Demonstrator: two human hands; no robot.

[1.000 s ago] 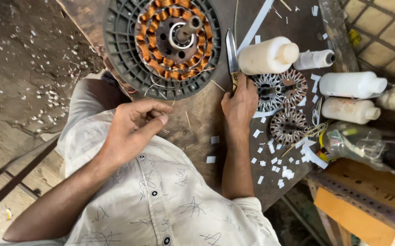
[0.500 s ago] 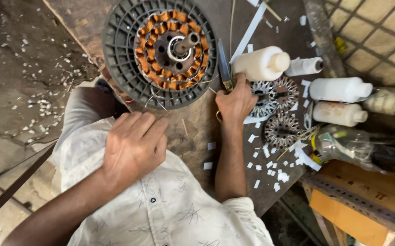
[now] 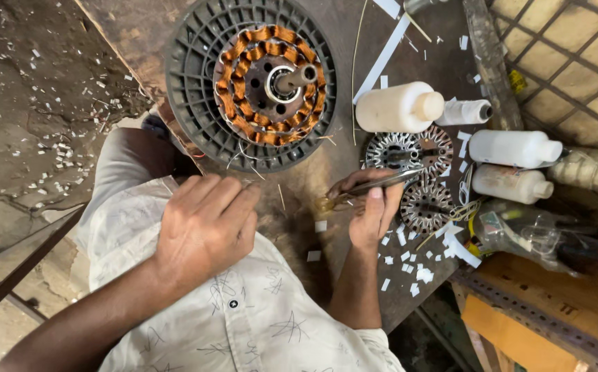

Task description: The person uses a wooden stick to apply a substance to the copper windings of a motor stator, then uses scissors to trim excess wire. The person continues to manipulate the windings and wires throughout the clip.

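A round grey fan motor (image 3: 188,103) with copper windings (image 3: 237,117) and a steel shaft lies flat on the brown workbench (image 3: 299,234). My left hand (image 3: 206,227) hovers palm down at the motor's near rim, fingers stretched toward loose wire ends; nothing shows in it. My right hand (image 3: 374,210) grips scissors (image 3: 388,181) with a yellowish handle. Their blades point right over a slotted steel stator disc (image 3: 399,151). A second such disc (image 3: 426,205) lies just right of that hand.
Several white plastic bottles (image 3: 395,107) (image 3: 512,147) lie on their sides at the right. A long white paper strip (image 3: 381,58) and many small paper bits (image 3: 409,258) litter the bench. A clear bag (image 3: 526,231), a perforated angle bar (image 3: 540,317) and a wire mesh (image 3: 574,62) border the right.
My right hand took up the scissors, which pointed away along the bench, and turned them to point right. My left hand opened from a pinch and moved toward the motor.
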